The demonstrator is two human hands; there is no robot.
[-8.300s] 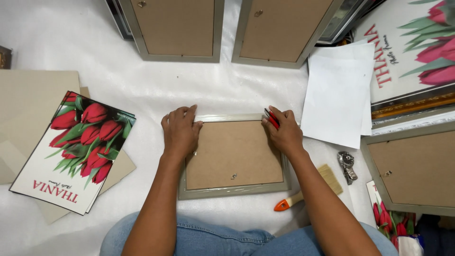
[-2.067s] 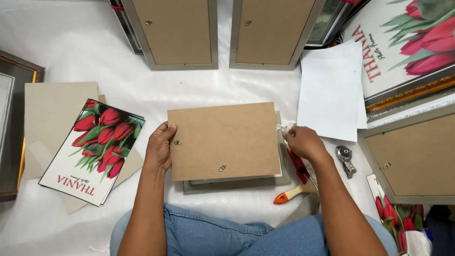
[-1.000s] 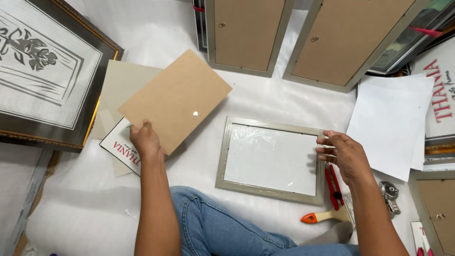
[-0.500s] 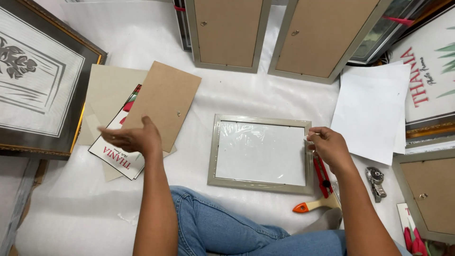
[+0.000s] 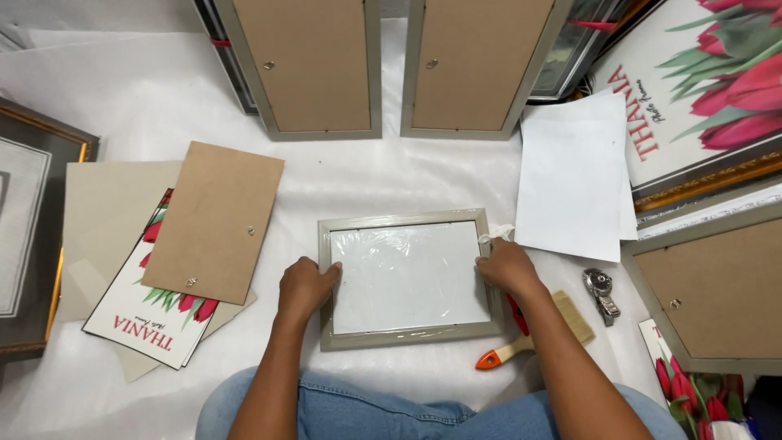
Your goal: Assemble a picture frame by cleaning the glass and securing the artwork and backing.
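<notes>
Grey picture frame (image 5: 407,338) lies face-down between the knees, its long axis running left to right; left hand (image 5: 305,287) and right hand (image 5: 507,267) each grip a short end, equally near.

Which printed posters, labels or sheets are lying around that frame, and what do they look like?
Tulip print on white card: left, partly under a brown backing board; red flowers, green leaves.
Large tulip poster in gold frame: top right, same colours.
Small tulip print: bottom right edge.
Blank white paper sheets: right of the grey frame.
</notes>
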